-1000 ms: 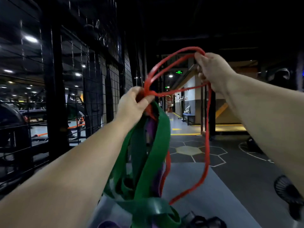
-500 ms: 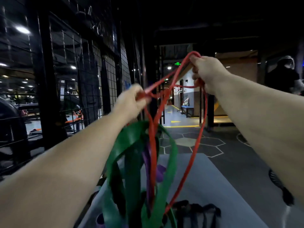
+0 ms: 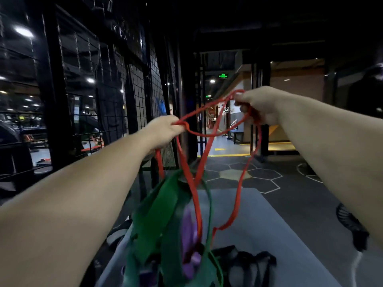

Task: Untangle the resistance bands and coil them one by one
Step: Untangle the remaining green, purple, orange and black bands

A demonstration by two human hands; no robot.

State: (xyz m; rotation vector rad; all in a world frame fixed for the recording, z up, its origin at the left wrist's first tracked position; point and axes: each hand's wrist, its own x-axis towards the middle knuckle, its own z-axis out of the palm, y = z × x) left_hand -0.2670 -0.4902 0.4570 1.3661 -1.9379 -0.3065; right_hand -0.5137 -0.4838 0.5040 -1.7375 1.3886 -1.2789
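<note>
Both arms are stretched forward at chest height. The left hand (image 3: 163, 129) has its fingers curled, pinching the red band (image 3: 238, 195) where two strands cross. The right hand (image 3: 261, 104), slightly higher, is closed round another part of the same band, its loop showing above the knuckles. Red strands run between the hands and drop in long loops. The green band (image 3: 159, 214) and purple band (image 3: 187, 224) hang tangled with those loops, blurred, over a grey mat (image 3: 259, 235). Black straps (image 3: 248, 264) lie on the mat.
</note>
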